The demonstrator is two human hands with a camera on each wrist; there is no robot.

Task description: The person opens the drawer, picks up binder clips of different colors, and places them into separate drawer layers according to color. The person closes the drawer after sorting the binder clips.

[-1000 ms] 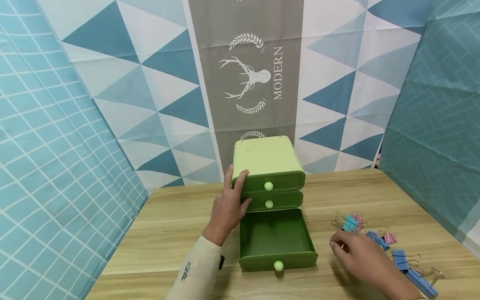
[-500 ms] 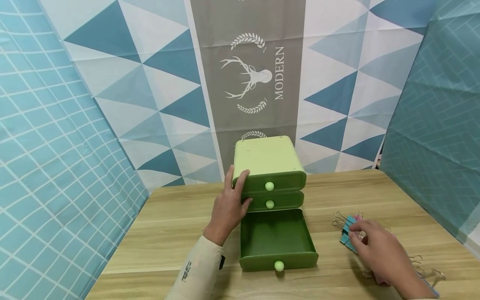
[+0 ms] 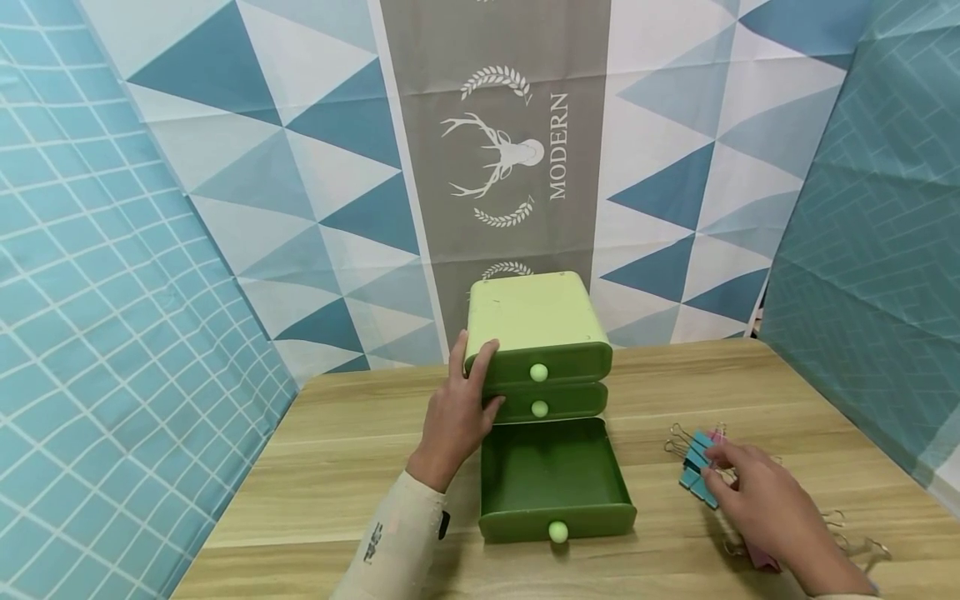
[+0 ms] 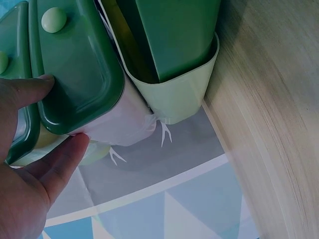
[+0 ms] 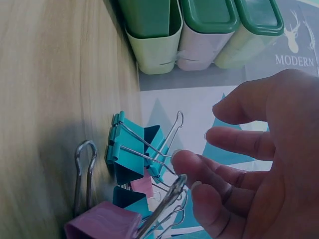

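Observation:
A pale green cabinet (image 3: 528, 312) with dark green drawers stands on the table. Its bottom drawer (image 3: 551, 467) is pulled out, with a bare inside. My left hand (image 3: 457, 421) rests on the cabinet's left front corner, thumb (image 4: 37, 89) on the middle drawer's front (image 4: 79, 59) and fingers along the side. To the right, my right hand (image 3: 768, 500) is over a group of binder clips, thumb and fingers apart. Its fingertips are right at the wire handles of the teal binder clips (image 5: 130, 149). A purple-pink binder clip (image 5: 104, 221) lies close to the camera.
More wire handles (image 3: 862, 546) show beyond my right forearm, which hides part of the clips. A patterned cloth (image 3: 660, 167) hangs behind the wooden table (image 3: 337, 467), and blue cloths hang at both sides.
My right hand has moved right and slightly farther from me, over the clips. More teal clip shows beside its fingertips, and it covers the blue clips seen before. My left hand stays put.

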